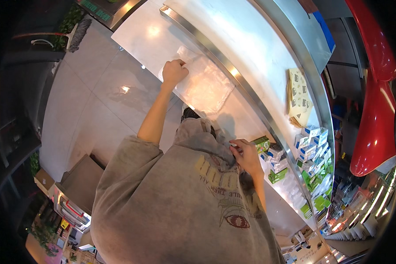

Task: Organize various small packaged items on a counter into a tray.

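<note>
My left hand (174,73) is at the near edge of the white counter (135,29), its fingers curled at the corner of a clear plastic bag (204,85). The bag lies flat on the counter. Whether the fingers pinch the bag is not plain. My right hand (246,153) is raised in front of my shirt, over the counter's edge, thumb and fingers bent towards each other. Thin clear plastic seems to be beside its fingertips, but a hold on it cannot be made out. Small green and white cartons (275,158) stand close to the right of this hand.
A metal-edged ledge (217,49) runs along the counter's far side. On the upper surface lie a stack of printed paper bags (298,95) and several small blue and white boxes (307,148). A cardboard box (82,178) is on the floor at the lower left.
</note>
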The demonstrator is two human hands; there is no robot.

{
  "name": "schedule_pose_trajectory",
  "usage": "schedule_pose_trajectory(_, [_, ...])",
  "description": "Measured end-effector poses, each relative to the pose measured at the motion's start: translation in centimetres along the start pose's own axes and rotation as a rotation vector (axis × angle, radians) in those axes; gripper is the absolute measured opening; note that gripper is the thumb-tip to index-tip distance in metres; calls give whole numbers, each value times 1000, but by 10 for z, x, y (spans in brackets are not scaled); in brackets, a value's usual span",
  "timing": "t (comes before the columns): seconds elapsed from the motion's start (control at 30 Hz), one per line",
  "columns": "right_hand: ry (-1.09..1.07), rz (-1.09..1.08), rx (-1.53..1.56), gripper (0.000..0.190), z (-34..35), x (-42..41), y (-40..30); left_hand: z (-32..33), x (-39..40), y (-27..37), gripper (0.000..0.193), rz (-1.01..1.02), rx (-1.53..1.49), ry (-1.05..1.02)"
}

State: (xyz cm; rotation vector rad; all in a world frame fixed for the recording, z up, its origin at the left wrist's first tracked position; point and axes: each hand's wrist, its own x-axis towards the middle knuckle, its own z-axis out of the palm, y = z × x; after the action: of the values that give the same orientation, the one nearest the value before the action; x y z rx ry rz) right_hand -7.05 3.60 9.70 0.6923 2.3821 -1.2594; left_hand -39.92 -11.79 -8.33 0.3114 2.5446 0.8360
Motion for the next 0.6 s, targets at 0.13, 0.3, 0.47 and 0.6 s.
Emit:
schedule_pose_trajectory(0.13, [5, -36, -53, 22, 1, -6, 6, -7, -3, 9, 26, -99, 30, -5])
schedule_pose_trajectory(0.3, [22, -45, -75, 22, 5, -15, 12, 2, -2, 5, 20, 3, 106, 51])
schedule_pose_trajectory(0.47, [86, 15, 27, 21, 8, -30, 15, -19, -46, 48, 14, 297, 60, 95])
schedule_pose_trajectory(0.6, [176, 39, 95, 17, 0, -46, 19, -43, -117, 113, 11, 656, 79, 89])
